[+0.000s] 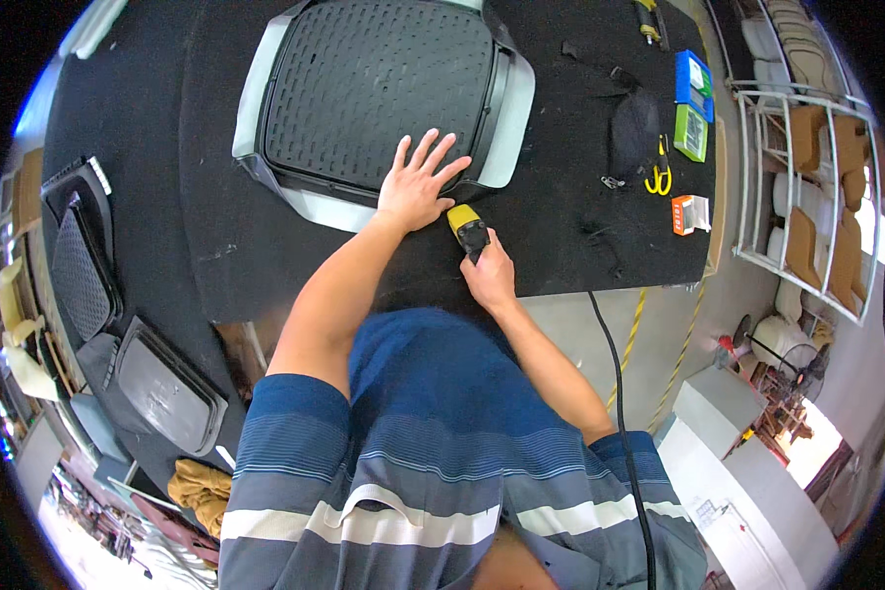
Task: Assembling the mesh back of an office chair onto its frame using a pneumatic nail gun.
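Observation:
On the black-covered table lies a seat panel (383,93), its dark slotted board face up and pale grey-and-black cover material folded round its rim. My left hand (420,187) rests on the panel's near edge, fingers spread flat. My right hand (490,270) is wrapped round a yellow-and-black staple gun (467,224). The gun's yellow head is just beside my left thumb, close to the panel's near right corner. Whether its nose touches the cover is hidden.
Scissors (661,172) with yellow handles, a green box (690,134), a blue box (693,84) and an orange-and-white box (690,214) lie at the right. A black hose (619,393) hangs beside me. More panels (167,383) are at left; a white rack (801,177) stands at right.

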Tool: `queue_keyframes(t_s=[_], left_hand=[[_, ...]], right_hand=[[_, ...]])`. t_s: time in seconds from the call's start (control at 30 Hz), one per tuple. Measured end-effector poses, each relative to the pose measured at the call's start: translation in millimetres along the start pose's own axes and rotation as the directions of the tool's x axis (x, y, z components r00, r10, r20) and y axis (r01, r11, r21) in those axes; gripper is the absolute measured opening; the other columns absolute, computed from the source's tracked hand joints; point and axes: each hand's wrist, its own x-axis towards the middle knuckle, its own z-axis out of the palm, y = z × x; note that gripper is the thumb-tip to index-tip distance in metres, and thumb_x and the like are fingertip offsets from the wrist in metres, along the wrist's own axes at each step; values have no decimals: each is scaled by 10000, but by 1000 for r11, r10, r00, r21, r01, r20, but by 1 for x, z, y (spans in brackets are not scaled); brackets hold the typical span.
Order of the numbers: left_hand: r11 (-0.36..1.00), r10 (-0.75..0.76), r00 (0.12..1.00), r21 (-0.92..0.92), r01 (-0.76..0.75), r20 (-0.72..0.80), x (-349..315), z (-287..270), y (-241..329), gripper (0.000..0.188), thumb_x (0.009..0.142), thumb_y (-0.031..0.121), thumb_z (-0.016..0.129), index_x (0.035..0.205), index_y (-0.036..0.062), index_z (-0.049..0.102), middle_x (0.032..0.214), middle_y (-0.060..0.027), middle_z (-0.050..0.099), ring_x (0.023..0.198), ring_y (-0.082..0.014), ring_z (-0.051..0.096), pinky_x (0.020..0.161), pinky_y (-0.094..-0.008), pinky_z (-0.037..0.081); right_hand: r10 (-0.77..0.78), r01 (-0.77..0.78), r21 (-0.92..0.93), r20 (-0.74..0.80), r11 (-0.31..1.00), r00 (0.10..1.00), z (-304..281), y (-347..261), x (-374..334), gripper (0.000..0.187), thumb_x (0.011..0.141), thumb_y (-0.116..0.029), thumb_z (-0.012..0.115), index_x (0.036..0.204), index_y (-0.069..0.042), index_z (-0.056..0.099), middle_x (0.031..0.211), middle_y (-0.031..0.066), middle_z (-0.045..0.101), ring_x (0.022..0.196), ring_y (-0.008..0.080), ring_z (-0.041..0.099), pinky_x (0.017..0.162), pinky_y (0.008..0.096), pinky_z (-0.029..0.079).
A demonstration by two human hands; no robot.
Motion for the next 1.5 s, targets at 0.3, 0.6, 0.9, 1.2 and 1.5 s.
queue_keyframes(t_s=[0.3,0.6,0.9,1.2,1.5], left_hand=[[997,11,998,-69,-16,-59,-5,-9,-16,689,800,404,698,1423,303,423,1561,-30,274,1468,-246,166,1184,-500,118],[-222,-405,629,-739,636,664,-97,12,23,166,814,120,600,893,31,715,853,-75,704,793,-162,675,699,-276,499],[-867,-294,717,-493,79,632,-47,74,61,522,915,227,648,1346,5,457,1322,-148,527,1241,-284,512,1046,-395,409],[-871,-486,657,-382,-308,577,-41,40,66,290,881,191,688,1126,72,586,1119,-84,620,1120,-237,543,979,-394,439],[-730,-679,627,-435,-527,381,-75,-27,33,338,865,110,689,1180,69,573,1157,-55,619,1082,-213,564,992,-411,420]], right_hand=[[-39,14,-98,-255,995,966,-65,37,22,567,738,-55,682,1257,36,471,1279,204,486,1205,390,490,1023,408,405],[-125,32,-276,-325,961,937,-76,117,66,560,742,19,614,1276,60,450,1392,282,384,1314,435,370,1110,462,300],[-6,-53,-214,-270,975,963,-73,126,70,687,720,-22,646,1333,54,346,1422,253,324,1328,417,346,1113,437,299],[-119,84,-171,-205,982,972,-81,137,68,732,736,37,631,1387,83,300,1457,269,283,1367,415,304,1132,415,284],[-85,49,-189,-188,981,978,-80,130,69,760,735,20,640,1411,45,295,1481,214,275,1354,402,337,1104,409,332]])
